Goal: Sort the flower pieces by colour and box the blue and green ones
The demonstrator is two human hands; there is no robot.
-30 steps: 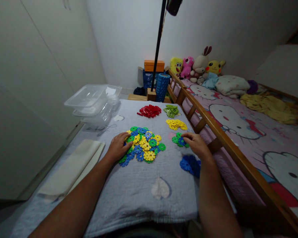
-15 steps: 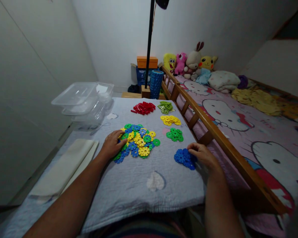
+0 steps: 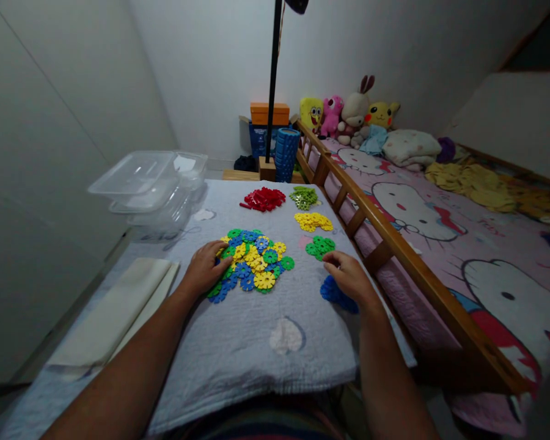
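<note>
Plastic pieces (image 3: 264, 280) form one mixed heap (image 3: 243, 269) and five single-colour piles (image 3: 319, 245).

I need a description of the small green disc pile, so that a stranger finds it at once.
Start at the wooden bed rail and move left onto the grey cloth. There, the small green disc pile lies just beyond the right hand, between the yellow pile and the blue pile. It is deeper green than the lime pile and, unlike the big mixed heap, one colour only.
</note>
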